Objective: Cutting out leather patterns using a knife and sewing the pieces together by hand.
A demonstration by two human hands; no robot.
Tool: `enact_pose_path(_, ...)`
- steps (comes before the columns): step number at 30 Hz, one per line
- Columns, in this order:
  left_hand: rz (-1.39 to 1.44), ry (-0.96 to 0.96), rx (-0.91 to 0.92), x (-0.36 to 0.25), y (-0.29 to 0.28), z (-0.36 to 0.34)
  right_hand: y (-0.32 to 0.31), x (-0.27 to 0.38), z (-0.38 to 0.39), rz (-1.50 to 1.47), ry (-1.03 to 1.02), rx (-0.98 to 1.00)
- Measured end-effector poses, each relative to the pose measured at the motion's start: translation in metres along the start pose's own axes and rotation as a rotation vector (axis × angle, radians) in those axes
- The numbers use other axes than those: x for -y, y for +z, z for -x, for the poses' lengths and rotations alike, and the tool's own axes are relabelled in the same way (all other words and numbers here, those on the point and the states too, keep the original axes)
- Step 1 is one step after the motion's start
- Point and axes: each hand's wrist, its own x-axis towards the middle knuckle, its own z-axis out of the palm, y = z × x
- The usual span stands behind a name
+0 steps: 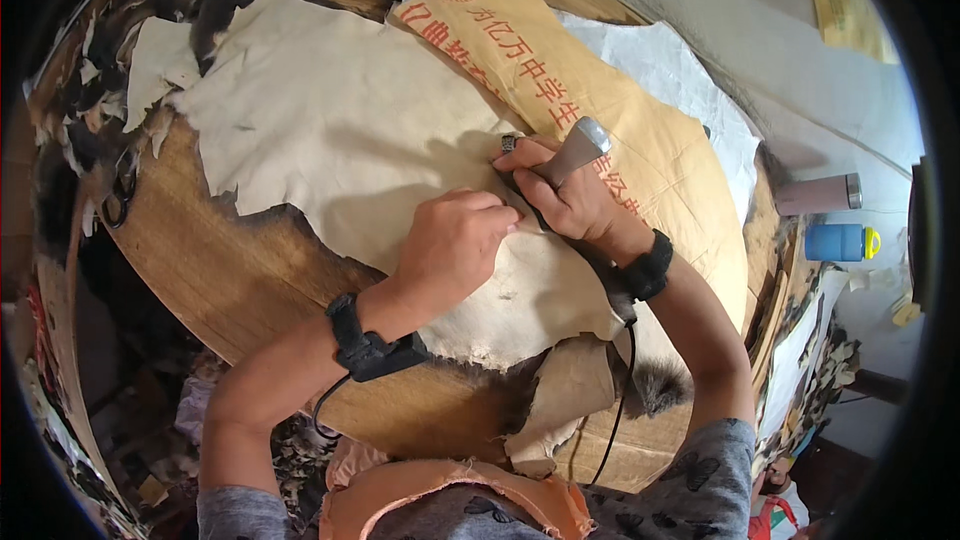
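Note:
A large cream fur pelt (300, 130) lies skin side up, with dark fur showing along its ragged edges. My right hand (585, 205) is closed around a tool with a broad silver handle (583, 144); its working end is hidden beneath the fingers, low against the skin. Close beside it, my left hand (450, 240) pinches the pelt near a dark line of fur, its fingertips pressed together. Black bands circle both wrists, each with a cable.
Brown printed paper (650, 140) and a white sheet (690, 70) lie behind the pelt on the wooden table (240, 260). Scissors (122, 195) sit at the left edge near fur scraps (80, 90). A pink tumbler (815, 195) and blue bottle (835, 242) stand right. Another person (775, 485) appears lower right.

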Motion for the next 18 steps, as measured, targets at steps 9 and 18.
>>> enact_pose_path(9, 0.132, 0.043, -0.111, -0.006, -0.048, -0.007, 0.018, -0.013, -0.067, 0.075, -0.038, -0.032)
enact_pose_path(18, 0.054, -0.077, 0.184, 0.019, -0.058, -0.018, 0.029, -0.020, -0.105, 0.006, -0.038, -0.122)
